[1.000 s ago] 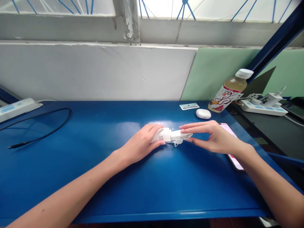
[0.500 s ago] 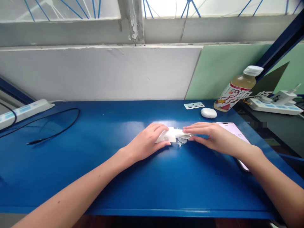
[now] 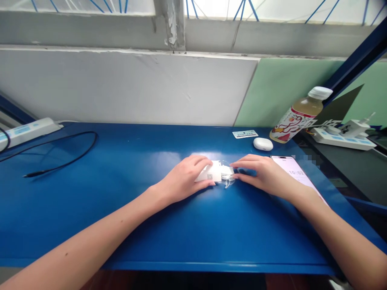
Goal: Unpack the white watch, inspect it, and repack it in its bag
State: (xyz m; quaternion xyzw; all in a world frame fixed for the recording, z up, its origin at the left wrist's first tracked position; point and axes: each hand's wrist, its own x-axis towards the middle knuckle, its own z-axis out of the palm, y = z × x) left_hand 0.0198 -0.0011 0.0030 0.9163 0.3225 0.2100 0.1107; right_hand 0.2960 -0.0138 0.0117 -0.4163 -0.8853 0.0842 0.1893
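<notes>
Lying left-to-right, the small white paper packet (image 3: 211,174) spans both hands. Left hand (image 3: 186,179) clasps it; right hand (image 3: 264,176) pinches its clear end.

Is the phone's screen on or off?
On: the pale flat smartphone beside the right hand shows a lit screen with clock digits.

Blue table (image 3: 121,209); white packet w/ QR print (image 3: 211,174); white case (image 3: 263,143), red-white label bottle (image 3: 298,117) at table's far right; black cable (image 3: 60,155) far left.
</notes>
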